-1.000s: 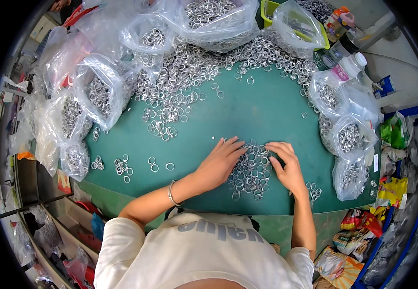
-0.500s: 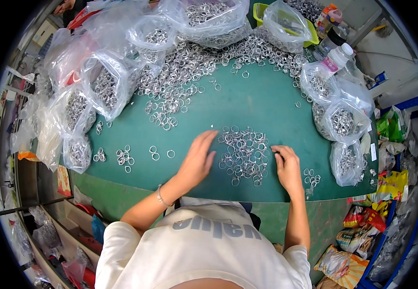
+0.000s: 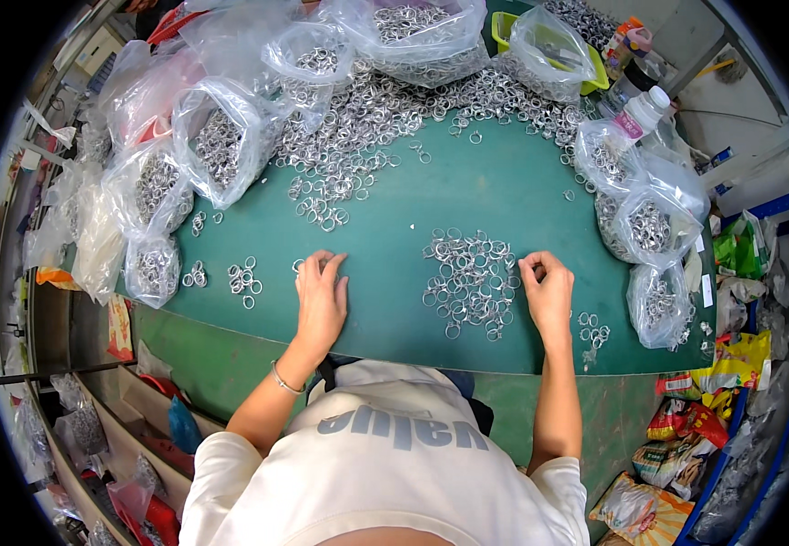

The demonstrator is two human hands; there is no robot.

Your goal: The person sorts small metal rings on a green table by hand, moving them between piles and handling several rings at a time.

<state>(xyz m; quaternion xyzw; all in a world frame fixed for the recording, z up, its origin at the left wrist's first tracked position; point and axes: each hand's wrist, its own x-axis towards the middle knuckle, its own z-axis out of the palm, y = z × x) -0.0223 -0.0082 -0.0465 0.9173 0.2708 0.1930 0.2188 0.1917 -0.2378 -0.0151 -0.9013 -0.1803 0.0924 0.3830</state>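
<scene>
A loose heap of silver metal rings lies on the green table in front of me. At the heap's right edge is my right hand, its fingers curled and thumb tip meeting fingertip; whatever the pinch may hold is too small to make out. My left hand rests palm down on the table, left of the heap, with fingers slightly apart. Just beside its fingertips shows a single ring. Farther left lies a small cluster of rings, and right of my right hand another small group.
A large bank of rings spreads along the far side. Clear plastic bags of rings line the left, and more bags stand on the right. A white bottle and a yellow-green bin are at the back right.
My left hand has moved left, from the heap to the rings it now partly hides. My right hand's fingers have drawn together at the heap's right edge. The whole view has shifted slightly.
</scene>
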